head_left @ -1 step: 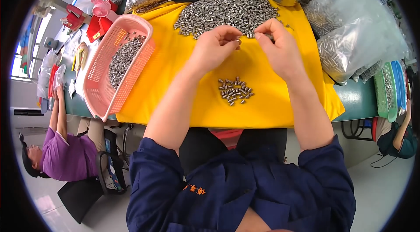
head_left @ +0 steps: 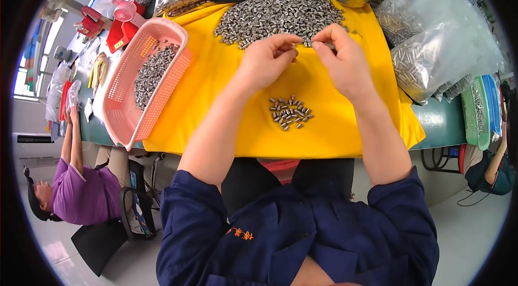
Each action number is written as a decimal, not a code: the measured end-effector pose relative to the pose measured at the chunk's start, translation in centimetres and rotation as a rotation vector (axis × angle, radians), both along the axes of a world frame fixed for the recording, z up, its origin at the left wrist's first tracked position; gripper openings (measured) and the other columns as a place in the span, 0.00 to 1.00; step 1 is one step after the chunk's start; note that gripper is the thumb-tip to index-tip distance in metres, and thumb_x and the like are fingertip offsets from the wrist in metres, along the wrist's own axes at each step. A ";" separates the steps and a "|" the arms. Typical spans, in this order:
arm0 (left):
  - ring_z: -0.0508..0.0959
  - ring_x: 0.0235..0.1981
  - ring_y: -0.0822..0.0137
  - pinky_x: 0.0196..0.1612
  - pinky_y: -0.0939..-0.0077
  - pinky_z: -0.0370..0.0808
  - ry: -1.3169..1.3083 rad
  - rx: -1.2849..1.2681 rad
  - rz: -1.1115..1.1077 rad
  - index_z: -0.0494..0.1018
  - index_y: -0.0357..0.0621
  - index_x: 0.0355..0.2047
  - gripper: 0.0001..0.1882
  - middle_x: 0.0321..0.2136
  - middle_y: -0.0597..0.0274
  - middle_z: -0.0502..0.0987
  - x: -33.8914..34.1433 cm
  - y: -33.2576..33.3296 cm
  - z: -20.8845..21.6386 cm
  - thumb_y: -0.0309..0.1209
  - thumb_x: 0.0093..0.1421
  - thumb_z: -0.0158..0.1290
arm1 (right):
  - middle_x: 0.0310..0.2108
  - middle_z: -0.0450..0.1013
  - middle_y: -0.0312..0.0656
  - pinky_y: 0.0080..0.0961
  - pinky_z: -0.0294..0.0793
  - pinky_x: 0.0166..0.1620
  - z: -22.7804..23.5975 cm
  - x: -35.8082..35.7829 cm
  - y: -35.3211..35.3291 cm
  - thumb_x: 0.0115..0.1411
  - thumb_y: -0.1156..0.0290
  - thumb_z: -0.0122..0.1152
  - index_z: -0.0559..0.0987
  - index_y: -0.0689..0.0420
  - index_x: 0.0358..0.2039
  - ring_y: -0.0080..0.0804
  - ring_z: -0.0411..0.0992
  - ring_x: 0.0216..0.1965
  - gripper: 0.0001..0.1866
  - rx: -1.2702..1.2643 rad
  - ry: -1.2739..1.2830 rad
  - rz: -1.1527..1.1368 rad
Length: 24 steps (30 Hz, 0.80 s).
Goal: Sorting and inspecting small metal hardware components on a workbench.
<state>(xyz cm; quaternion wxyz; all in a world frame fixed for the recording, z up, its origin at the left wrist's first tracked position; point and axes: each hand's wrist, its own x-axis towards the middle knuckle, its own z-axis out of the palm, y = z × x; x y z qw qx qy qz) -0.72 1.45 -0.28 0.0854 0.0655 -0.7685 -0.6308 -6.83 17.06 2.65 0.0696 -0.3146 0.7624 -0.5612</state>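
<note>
At left, over green surface (head_left: 440, 121), pink basket (head_left: 116, 105) partly filled with small metal parts (head_left: 154, 75). Next, left hand (head_left: 264, 60), fingers curled toward thumb, grip on any part impossible to tell. Beyond, large heap (head_left: 280, 13) on yellow cloth (head_left: 324, 140); nearer, small cluster (head_left: 290, 112). Then right hand (head_left: 346, 62), fingertips bunched near thumb, hold likewise unclear. Farther right, steel bowl (head_left: 353, 1), clear bags (head_left: 418, 65).

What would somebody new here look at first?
Probably the bright yellow cloth across the middle. Next, the big heap of shiny metal pieces at its far end, with the left hand and right hand near it, and the pink basket of small parts on the left.
</note>
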 end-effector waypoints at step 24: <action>0.76 0.31 0.68 0.37 0.77 0.76 0.008 0.811 -0.131 0.71 0.37 0.34 0.06 0.30 0.60 0.75 0.4 -0.3 0.1 0.22 0.54 0.51 | 0.22 0.69 0.37 0.19 0.64 0.26 0.1 0.6 -0.2 0.52 0.76 0.50 0.69 0.61 0.28 0.21 0.64 0.23 0.03 -0.050 0.023 0.115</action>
